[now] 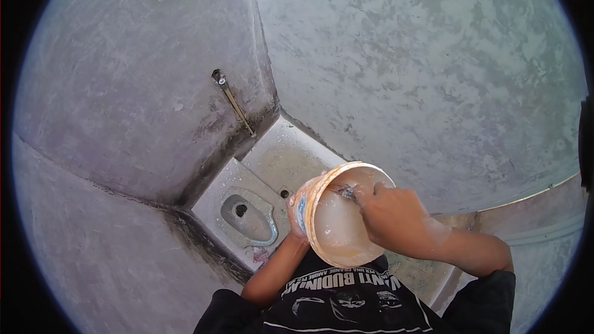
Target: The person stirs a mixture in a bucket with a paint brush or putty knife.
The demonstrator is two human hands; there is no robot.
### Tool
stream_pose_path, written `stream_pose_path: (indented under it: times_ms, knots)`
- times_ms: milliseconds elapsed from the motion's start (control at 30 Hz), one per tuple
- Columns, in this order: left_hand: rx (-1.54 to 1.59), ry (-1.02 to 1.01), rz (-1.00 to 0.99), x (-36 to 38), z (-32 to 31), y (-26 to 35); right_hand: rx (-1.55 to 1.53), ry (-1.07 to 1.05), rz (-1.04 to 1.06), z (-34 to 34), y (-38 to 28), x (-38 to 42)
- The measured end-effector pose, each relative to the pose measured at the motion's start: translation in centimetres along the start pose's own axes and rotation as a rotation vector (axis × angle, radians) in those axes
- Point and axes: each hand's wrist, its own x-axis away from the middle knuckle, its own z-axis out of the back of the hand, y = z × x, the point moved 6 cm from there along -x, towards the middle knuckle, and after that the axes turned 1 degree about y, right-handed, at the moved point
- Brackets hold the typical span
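A whitish plastic bucket [302,209], smeared with orange and white, is tilted in front of my chest with its mouth facing up toward me. My left hand [296,219] is closed around its left outer side and supports it. Pale, creamy material [337,229] coats the inside. Reaching over the right rim, my right hand [396,218] has its fingers curled on a small tool with a greyish, metallic-looking end [346,192]. That end touches or nearly touches the upper inner wall. My fingers hide most of the tool, so its exact kind does not show.
A squat toilet [250,219] is set in the raised floor slab [278,148] below, with a small drain hole [284,194] beside it. Rough grey plastered walls [421,74] close in around the corner. A pipe with a tap [234,102] sticks out of the left wall.
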Motion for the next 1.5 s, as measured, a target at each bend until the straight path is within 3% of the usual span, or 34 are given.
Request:
stream_pose_path:
  times_ms: [33,133,233,333,367,467,700,767,800,867,933,1000,1067,1133,1300,1367,1433,1500]
  knots:
    - [-0.005,0.056,0.024,0.1,0.1,-0.3,0.044,-0.052,0.024,-0.7,-0.4,-0.4]
    - [-0.102,0.152,0.017,-0.8,10.2,-1.6,0.083,-0.074,0.085,-1.6,-1.5,-0.7]
    - [-0.224,0.134,-0.05,-1.4,9.6,-1.0,0.051,-0.065,0.127,-1.7,-1.5,-0.9]
    - [-0.034,0.078,-0.131,0.0,-1.9,1.0,-0.033,-0.148,0.101,-1.6,-0.6,-1.2]
    - [-0.052,0.076,-0.139,0.2,-2.7,1.2,-0.081,-0.203,0.068,-1.7,-0.2,-1.3]
    - [-0.074,0.126,-0.143,0.3,-1.9,1.1,-0.234,-0.337,0.058,-2.7,0.0,-1.3]
    - [-0.001,0.119,-0.128,0.3,0.4,0.3,-0.639,-0.267,0.138,-4.3,0.7,-2.2]
    - [-0.033,0.131,-0.119,-0.6,7.9,-0.3,-0.892,-0.491,-0.225,-3.6,1.6,-1.9]
    - [-0.068,0.138,-0.111,-1.3,11.6,-0.5,-0.89,-0.495,-0.227,-3.5,1.8,-1.6]
    - [-0.002,0.154,-0.082,-2.1,14.8,-0.8,-1.036,-0.248,-0.165,-2.0,3.0,-0.9]
    - [0.059,0.168,-0.052,-1.5,12.3,-0.4,-0.942,-0.143,-0.092,-0.3,3.4,0.2]
    - [0.068,0.025,-0.147,0.1,1.2,1.7,-0.843,-0.034,-0.018,1.5,2.8,1.2]
    - [0.08,0.043,-0.154,0.1,0.9,2.0,-0.651,0.023,-0.112,2.3,2.6,2.3]
    - [0.098,0.08,-0.157,0.0,1.0,2.0,-0.661,-0.009,-0.148,2.7,3.1,2.6]
    - [0.021,0.112,-0.104,-0.5,7.0,1.4,-0.595,0.047,-0.144,2.6,2.5,2.3]
    - [-0.022,0.128,-0.067,-1.5,9.0,0.7,-0.223,0.091,-0.094,2.1,1.7,1.4]
    - [-0.067,0.146,-0.026,-2.0,11.2,0.0,-0.092,0.063,-0.095,0.0,1.0,0.2]
    - [-0.057,0.123,-0.11,-0.6,2.1,1.1,0.04,0.032,-0.093,-1.2,0.4,-0.5]
